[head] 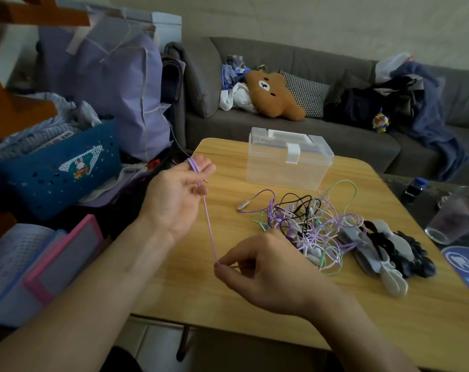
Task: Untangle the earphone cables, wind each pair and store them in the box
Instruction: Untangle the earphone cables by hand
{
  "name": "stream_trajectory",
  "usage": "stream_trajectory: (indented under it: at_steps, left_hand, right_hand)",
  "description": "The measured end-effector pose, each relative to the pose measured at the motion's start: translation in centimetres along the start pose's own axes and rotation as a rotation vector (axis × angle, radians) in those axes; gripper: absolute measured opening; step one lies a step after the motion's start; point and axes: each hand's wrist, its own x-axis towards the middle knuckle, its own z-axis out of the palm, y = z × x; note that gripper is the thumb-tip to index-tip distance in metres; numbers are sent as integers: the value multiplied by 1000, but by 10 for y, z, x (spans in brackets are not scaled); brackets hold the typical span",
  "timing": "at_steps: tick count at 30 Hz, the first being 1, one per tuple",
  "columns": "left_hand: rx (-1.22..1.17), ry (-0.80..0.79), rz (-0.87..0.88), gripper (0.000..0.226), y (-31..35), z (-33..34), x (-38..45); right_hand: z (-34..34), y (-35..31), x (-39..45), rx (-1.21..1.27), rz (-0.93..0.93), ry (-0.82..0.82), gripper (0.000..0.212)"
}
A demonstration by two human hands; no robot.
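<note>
Pinching a taut purple cable [210, 226] at its low end, right hand [257, 267] sits nearest, fingertips pressed together. Left hand [178, 196], at ten o'clock from it, has cable loops wound round its raised fingers. Tangled earphones [306, 224] lie on the table [174, 291] at two o'clock. Clear box [288, 159], lid closed, stands beyond at twelve.

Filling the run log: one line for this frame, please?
phase: winding | left hand: purple cable looped round fingers | right hand: pinches cable taut | tangle: on table | box: lid closed
</note>
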Motion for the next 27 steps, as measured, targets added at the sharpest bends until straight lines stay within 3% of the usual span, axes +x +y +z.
stream_trajectory:
  at_steps: [2, 5, 8, 11, 13, 17, 22, 27]
  left_hand:
    - [253, -24, 96, 29, -2, 0, -3]
    - [698, -154, 232, 24, 0, -3, -8]
    - [766, -388, 219, 27, 1, -4, -14]
    - [800, -562, 148, 22, -1, -2, -21]
    - [770, -532, 155, 16, -3, 0, -23]
    - [520, -326, 83, 14, 3, 1, -17]
    - [-14, -39, -147, 20, 12, -9, 1]
    - [320, 45, -82, 31, 9, -28, 16]
  right_hand:
    - [-1, 0, 0, 42, -42, 109, 11]
    - [-4, -3, 2, 115, -63, 420, 8]
    - [-11, -5, 2, 163, -52, 669, 8]
    - [-17, -4, 2, 196, -49, 788, 8]
    - [-17, -5, 2, 166, -70, 812, 7]
    - [-18, -15, -3, 87, -161, 836, 13]
    - [-5, -30, -7, 51, -311, 630, 17]
    - [6, -30, -5, 40, -199, 695, 27]
